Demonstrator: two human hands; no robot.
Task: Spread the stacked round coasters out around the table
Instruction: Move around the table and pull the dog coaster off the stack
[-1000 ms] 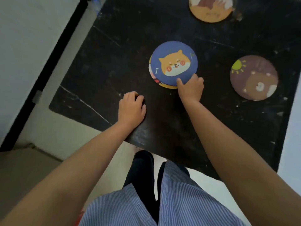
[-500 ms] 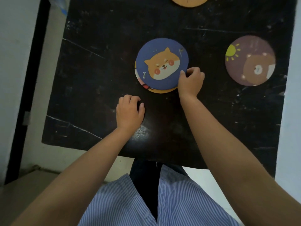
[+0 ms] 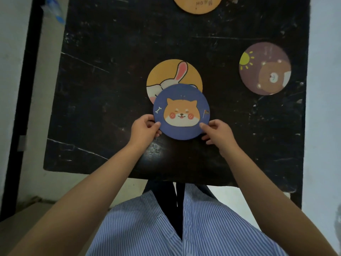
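A blue round coaster with an orange dog face (image 3: pixel 181 111) is held above the black table (image 3: pixel 103 100), near its middle. My left hand (image 3: pixel 144 131) pinches its lower left rim and my right hand (image 3: pixel 217 133) pinches its lower right rim. Behind it, partly covered, an orange coaster with a white rabbit (image 3: pixel 171 72) lies flat on the table. A purple coaster with a bear and a sun (image 3: pixel 264 68) lies at the right. An orange coaster with writing (image 3: pixel 198 4) sits at the far edge, cut off by the frame.
The table's near edge runs just below my hands, with my striped shirt (image 3: pixel 184 224) under it. A pale wall (image 3: pixel 324 89) lies close along the table's right side. A black vertical frame (image 3: pixel 27 89) stands to the left.
The blue dog coaster has come off the stack and toward me, uncovering the rabbit coaster. My left hand has left the table and taken the coaster's left rim.
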